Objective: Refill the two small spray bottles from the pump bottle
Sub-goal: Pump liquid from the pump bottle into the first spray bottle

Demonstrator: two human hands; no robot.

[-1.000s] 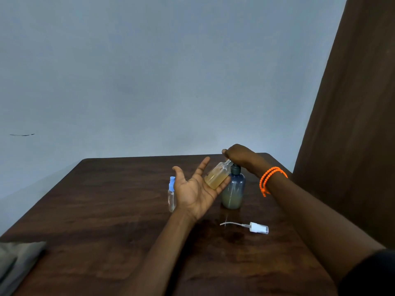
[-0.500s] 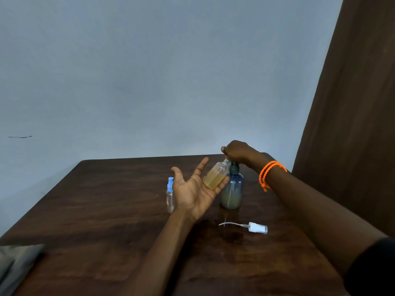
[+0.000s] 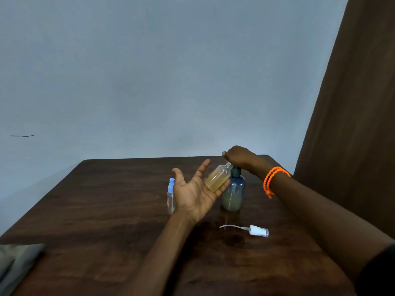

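Note:
My left hand lies palm up, its lower fingers curled under a small clear spray bottle of yellow liquid. The bottle is uncapped and tilted, with its neck up against the pump spout. My right hand, with orange bands on the wrist, curls over the pump head of the dark blue pump bottle, which stands on the table. The spout itself is hidden under this hand. A second small spray bottle with a blue top stands upright just left of my left hand. A loose white spray cap with its tube lies on the table in front.
The dark wooden table ends at a pale wall behind. A brown curtain hangs at the right. A grey cloth lies at the table's near left corner.
My right hand rose a little on the pump head and came back down. My left hand keeps the tilted bottle at the spout.

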